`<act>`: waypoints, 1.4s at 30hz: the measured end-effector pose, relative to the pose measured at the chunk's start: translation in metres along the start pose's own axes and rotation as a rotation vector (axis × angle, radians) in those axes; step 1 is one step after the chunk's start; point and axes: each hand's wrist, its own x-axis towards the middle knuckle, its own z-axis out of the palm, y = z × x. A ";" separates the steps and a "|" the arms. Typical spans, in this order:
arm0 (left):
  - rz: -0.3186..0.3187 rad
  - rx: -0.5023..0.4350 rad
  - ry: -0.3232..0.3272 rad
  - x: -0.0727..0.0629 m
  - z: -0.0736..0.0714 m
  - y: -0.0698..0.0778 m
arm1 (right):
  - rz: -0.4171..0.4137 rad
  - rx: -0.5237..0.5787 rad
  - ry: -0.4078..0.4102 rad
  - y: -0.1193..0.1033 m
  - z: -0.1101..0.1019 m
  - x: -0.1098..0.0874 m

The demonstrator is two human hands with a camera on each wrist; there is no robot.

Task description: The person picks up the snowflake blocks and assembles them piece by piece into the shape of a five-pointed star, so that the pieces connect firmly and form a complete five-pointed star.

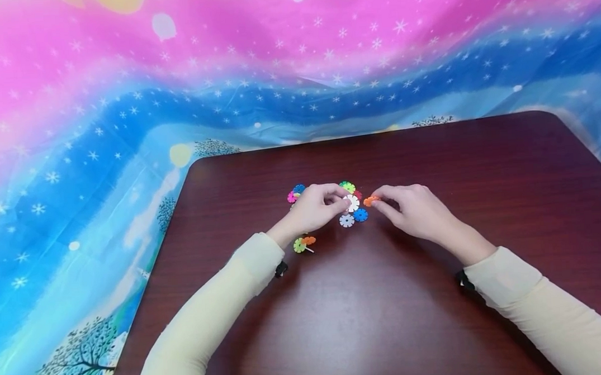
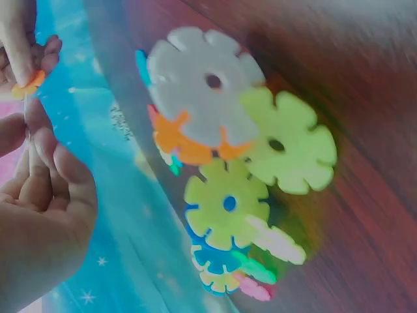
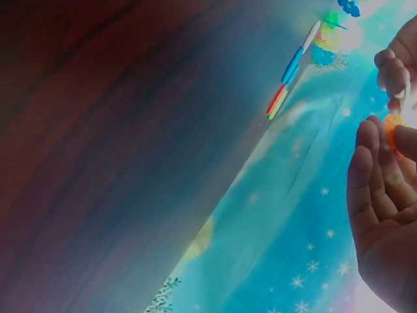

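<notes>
In the head view my left hand (image 1: 318, 206) pinches a white notched plastic disc (image 1: 352, 202) between thumb and fingertips. Facing it, my right hand (image 1: 414, 209) pinches an orange notched disc (image 1: 371, 200). The left wrist view shows the white disc edge-on, its end at the orange disc (image 2: 29, 85); whether they interlock, I cannot tell. Around the white disc lie a green disc (image 1: 348, 186), a blue disc (image 1: 360, 215) and a pale disc (image 1: 347, 220). A red one is partly covered.
Left of the hands stands a cluster of joined discs, including a big white disc (image 2: 195, 72) and a yellow-green disc (image 2: 293, 143); my left hand hides part of it in the head view. The brown table (image 1: 482, 202) ends at a patterned cloth (image 1: 256, 94).
</notes>
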 end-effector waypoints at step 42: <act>-0.145 -0.373 0.128 -0.017 -0.005 -0.009 | 0.042 -0.179 -0.395 0.010 0.027 0.037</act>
